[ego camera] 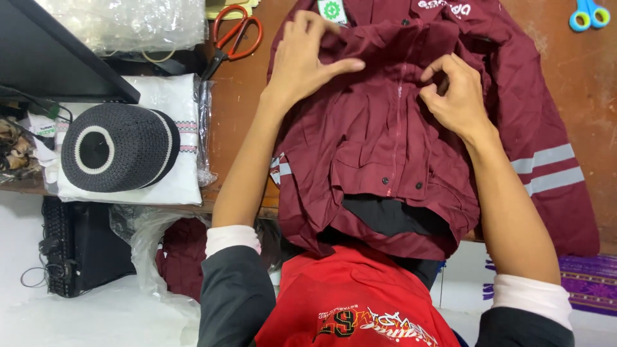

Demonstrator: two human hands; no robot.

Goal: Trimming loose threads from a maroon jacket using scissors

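A maroon jacket (379,135) with grey reflective stripes on its sleeve lies spread on the brown table (241,96), its hem hanging over the near edge toward me. My left hand (305,58) presses and pinches the fabric near the collar, left of the zipper. My right hand (453,96) pinches the fabric just right of the zipper line, fingers curled on the cloth. Both forearms reach over the jacket's front.
Orange-handled scissors (234,35) lie at the back left. A dark knitted cap (116,148) rests on a white bagged garment (170,138). Blue scissors (588,16) sit at the far right corner. A plastic bag with maroon cloth (177,254) lies below the table.
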